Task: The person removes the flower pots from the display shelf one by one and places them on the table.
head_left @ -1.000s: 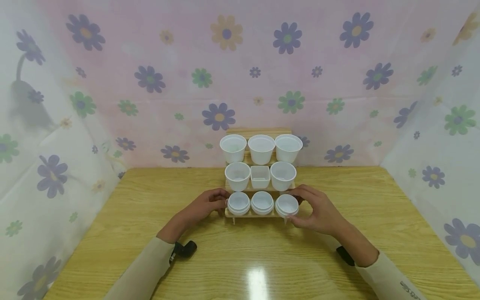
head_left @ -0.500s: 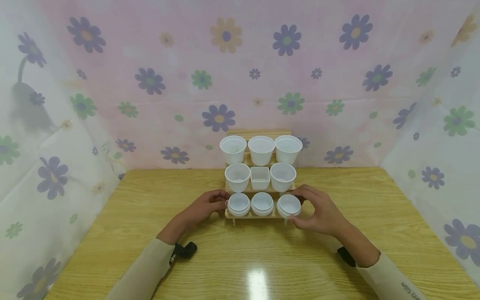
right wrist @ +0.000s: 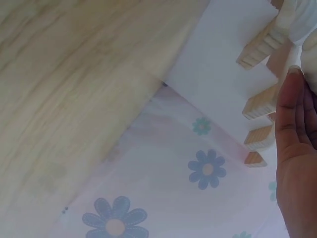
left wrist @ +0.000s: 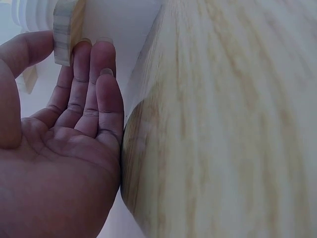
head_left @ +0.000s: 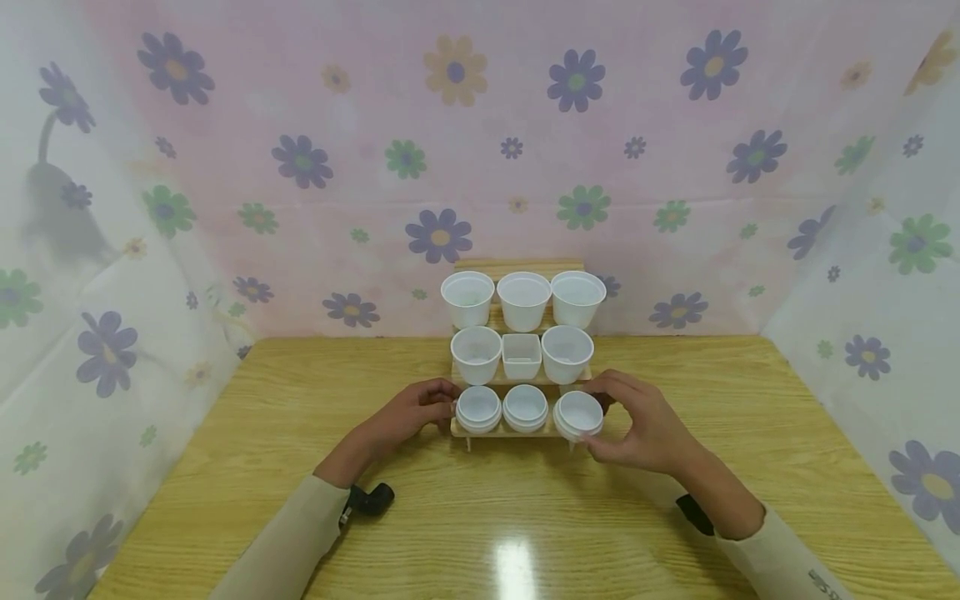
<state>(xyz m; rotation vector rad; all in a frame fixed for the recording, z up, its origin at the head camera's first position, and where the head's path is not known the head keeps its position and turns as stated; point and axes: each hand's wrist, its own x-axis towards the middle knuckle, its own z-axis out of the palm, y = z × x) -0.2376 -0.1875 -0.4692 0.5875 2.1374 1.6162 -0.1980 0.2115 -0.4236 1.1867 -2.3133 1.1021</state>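
A tiered wooden rack [head_left: 517, 267] holds white cups in three rows. Its bottom row has small round ribbed tubs, the left one [head_left: 478, 407] and the middle one [head_left: 525, 407] seated on the board. My right hand [head_left: 643, 427] grips the rightmost small tub [head_left: 579, 413] between thumb and fingers; it tilts slightly and sits a little apart from its neighbour. My left hand [head_left: 408, 414] pinches the left end of the bottom board; in the left wrist view the thumb and fingers lie on either side of the board end [left wrist: 68, 32]. In the right wrist view most of the tub is out of frame.
The middle row has two round cups with a square cup [head_left: 521, 357] between them. Larger white pots [head_left: 523, 302] fill the top row. The wood-grain table [head_left: 337, 375] meets a flowered cloth backdrop [head_left: 360, 167] behind the rack and at both sides.
My right hand has shifted the rightmost small tub slightly to the right and toward me, widening its gap from the middle tub. My left hand has stayed in place on the rack.
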